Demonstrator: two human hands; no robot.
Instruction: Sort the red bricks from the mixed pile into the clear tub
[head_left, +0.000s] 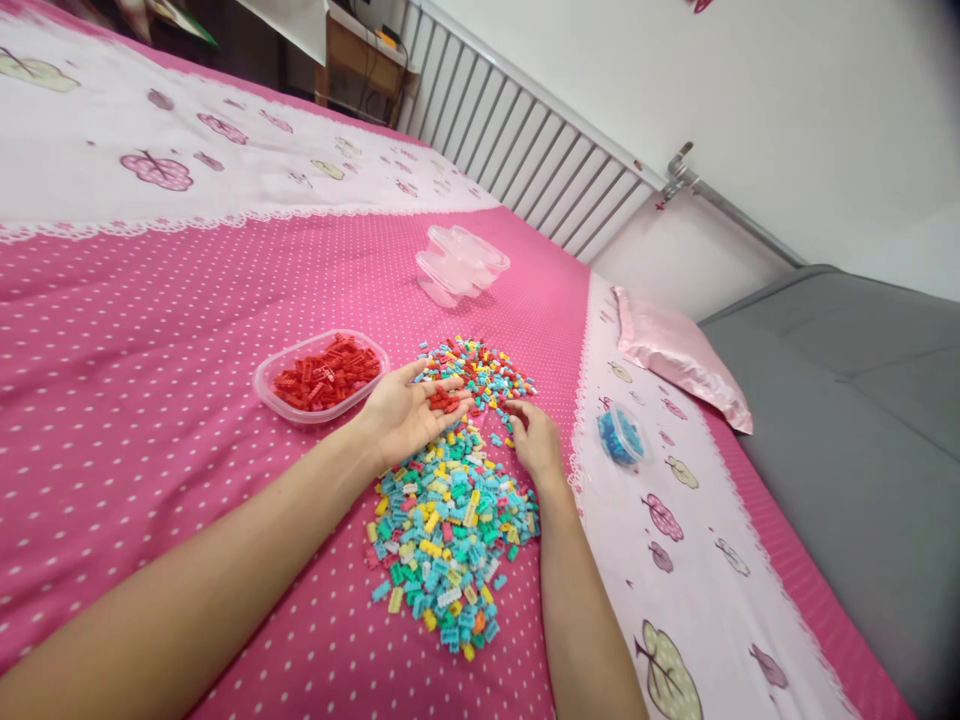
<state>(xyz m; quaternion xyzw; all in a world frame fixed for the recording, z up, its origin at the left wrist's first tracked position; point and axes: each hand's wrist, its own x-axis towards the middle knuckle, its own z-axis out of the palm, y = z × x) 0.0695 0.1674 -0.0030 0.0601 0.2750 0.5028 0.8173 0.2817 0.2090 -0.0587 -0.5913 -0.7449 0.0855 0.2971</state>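
A heap of small coloured bricks (pixel 450 510) lies on the pink dotted bedspread (pixel 150 350). My left hand (pixel 409 410) is palm up over the heap's far part, cupping a few red bricks (pixel 444 400) on its fingers. My right hand (pixel 534 440) rests palm down on the heap's right edge, its fingertips pinched among the bricks; what they hold is hidden. A clear tub of red bricks (pixel 322 378) sits just left of my left hand. A small clear tub of blue bricks (pixel 621 436) stands to the right of my right hand.
A stack of empty clear tubs (pixel 459 265) sits farther up the bed. A pink satin pillow (pixel 679 355) lies at the right, next to a grey sofa (pixel 847 400). A white radiator (pixel 525 150) runs along the wall behind.
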